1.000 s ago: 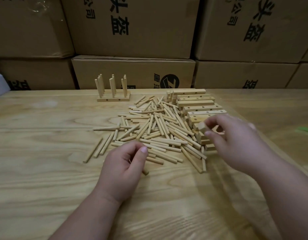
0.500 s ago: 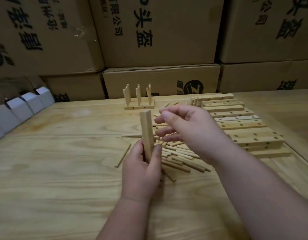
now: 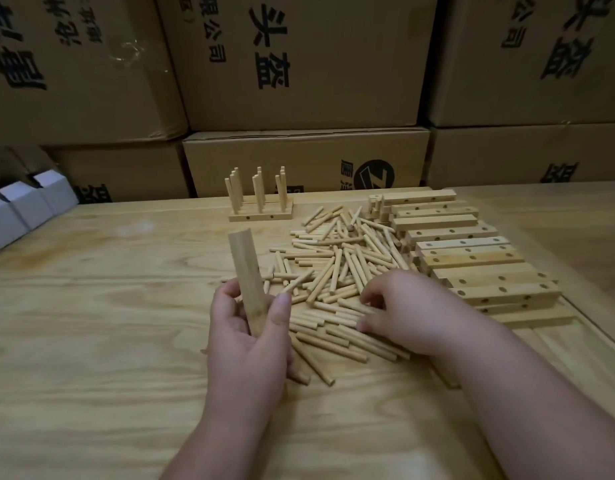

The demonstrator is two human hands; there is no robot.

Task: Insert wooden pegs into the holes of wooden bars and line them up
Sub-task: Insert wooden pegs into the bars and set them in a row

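My left hand (image 3: 247, 334) grips a wooden bar (image 3: 248, 278) by its lower end and holds it upright above the table. My right hand (image 3: 413, 313) lies on the near edge of a loose pile of wooden pegs (image 3: 337, 271), fingers curled down onto pegs; whether it pinches one is hidden. A stack of drilled wooden bars (image 3: 465, 251) lies to the right of the pile. At the back stand finished bars with upright pegs (image 3: 261, 199), lined up side by side.
The wooden table (image 3: 91, 341) has a raised edge strip at the right. Stacked cardboard boxes (image 3: 299, 64) wall off the back. Small white boxes (image 3: 25, 202) sit at the far left edge.
My right hand has let go near the bar's top and dropped onto the peg pile. My left hand keeps the bar upright. The camera has tilted slightly.
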